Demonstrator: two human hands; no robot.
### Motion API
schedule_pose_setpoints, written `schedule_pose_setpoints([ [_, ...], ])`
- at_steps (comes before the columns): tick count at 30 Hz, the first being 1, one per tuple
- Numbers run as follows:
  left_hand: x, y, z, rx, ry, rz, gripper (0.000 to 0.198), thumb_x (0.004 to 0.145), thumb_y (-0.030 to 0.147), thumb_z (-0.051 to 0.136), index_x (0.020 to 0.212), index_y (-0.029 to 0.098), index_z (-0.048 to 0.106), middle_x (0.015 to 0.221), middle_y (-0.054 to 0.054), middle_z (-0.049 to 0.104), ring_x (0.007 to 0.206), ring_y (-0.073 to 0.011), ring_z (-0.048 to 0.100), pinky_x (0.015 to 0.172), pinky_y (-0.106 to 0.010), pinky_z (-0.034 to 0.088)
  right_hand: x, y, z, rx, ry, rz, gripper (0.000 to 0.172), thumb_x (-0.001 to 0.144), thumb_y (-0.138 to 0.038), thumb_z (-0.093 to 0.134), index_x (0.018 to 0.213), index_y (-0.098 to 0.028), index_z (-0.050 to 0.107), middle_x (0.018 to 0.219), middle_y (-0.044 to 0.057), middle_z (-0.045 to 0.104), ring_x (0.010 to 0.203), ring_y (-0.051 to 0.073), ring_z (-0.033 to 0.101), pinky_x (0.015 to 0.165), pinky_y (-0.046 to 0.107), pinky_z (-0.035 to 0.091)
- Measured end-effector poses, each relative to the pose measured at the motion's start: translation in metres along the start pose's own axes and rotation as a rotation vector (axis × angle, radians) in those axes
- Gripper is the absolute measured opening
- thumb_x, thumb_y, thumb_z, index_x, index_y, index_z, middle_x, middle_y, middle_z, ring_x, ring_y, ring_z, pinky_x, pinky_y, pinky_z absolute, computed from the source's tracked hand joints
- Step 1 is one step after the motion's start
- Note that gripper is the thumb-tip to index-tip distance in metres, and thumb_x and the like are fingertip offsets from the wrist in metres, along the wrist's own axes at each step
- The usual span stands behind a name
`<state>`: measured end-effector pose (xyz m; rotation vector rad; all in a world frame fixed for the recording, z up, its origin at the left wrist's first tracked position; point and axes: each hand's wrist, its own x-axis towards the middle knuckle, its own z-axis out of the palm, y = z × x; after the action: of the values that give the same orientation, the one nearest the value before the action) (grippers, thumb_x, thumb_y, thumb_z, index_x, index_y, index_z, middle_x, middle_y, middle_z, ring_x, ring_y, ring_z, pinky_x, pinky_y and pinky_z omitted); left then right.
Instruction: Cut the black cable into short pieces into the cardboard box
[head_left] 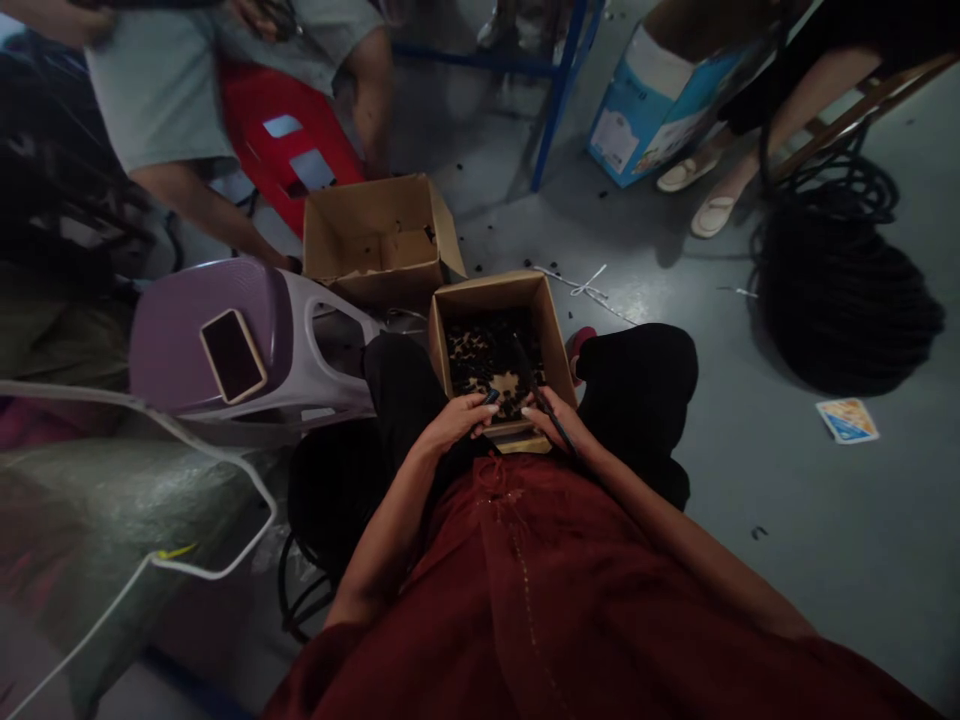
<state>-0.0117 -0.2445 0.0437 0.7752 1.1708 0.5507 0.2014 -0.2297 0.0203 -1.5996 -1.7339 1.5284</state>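
A small cardboard box (553,330) rests between my knees, its bottom strewn with several small black parts. My left hand (459,418) is at the box's near edge, fingers pinched on a small black piece (491,397). My right hand (553,420) is closed round a thin black cable (534,384) that runs up over the box. I wear a dark red garment and black trousers.
A second, nearly empty cardboard box (379,235) stands behind the first. A purple stool (176,335) at left carries a phone (233,354). A big coil of black cable (844,290) lies right. Other people sit around; a blue carton (660,105) is beyond.
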Motion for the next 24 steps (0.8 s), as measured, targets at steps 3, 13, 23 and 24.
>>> schedule_pose_setpoints([
  [3, -0.004, 0.007, 0.004, 0.083, -0.058, 0.002, 0.036, 0.073, 0.047, 0.061, 0.081, 0.013, 0.055, 0.062, 0.005, 0.05, 0.047, -0.0038, 0.042, 0.044, -0.017, 0.032, 0.008, -0.008, 0.002, 0.231, -0.03, -0.067, 0.039, 0.072, -0.043, 0.06, 0.101, -0.022, 0.044, 0.081, -0.001, 0.057, 0.066, 0.014, 0.053, 0.063, 0.028, 0.044],
  [13, -0.015, 0.017, 0.013, 0.278, -0.159, 0.023, 0.034, 0.079, 0.049, 0.052, 0.08, 0.015, 0.054, 0.064, 0.003, 0.053, 0.05, -0.0077, 0.045, 0.047, -0.02, 0.037, 0.007, -0.045, 0.004, 0.303, -0.146, -0.129, 0.038, 0.067, -0.033, 0.062, 0.099, -0.02, 0.047, 0.082, -0.001, 0.056, 0.074, 0.013, 0.054, 0.071, 0.029, 0.045],
  [23, -0.075, 0.014, -0.028, 0.553, 0.045, 0.048, 0.034, 0.078, 0.039, 0.056, 0.101, 0.016, 0.064, 0.085, -0.001, 0.062, 0.067, -0.0117, 0.051, 0.056, -0.02, 0.039, 0.02, -0.052, -0.044, 0.55, 0.235, -0.074, 0.039, 0.062, -0.028, 0.066, 0.096, -0.022, 0.048, 0.076, -0.006, 0.056, 0.054, 0.007, 0.05, 0.05, 0.021, 0.041],
  [24, -0.085, 0.014, -0.033, 0.552, 0.056, 0.042, 0.033, 0.079, 0.04, 0.056, 0.101, 0.016, 0.063, 0.085, 0.0, 0.062, 0.069, -0.0121, 0.052, 0.059, -0.02, 0.04, 0.022, -0.054, -0.05, 0.589, 0.269, -0.079, 0.039, 0.062, -0.027, 0.067, 0.095, -0.022, 0.048, 0.075, -0.006, 0.057, 0.053, 0.007, 0.05, 0.049, 0.021, 0.041],
])
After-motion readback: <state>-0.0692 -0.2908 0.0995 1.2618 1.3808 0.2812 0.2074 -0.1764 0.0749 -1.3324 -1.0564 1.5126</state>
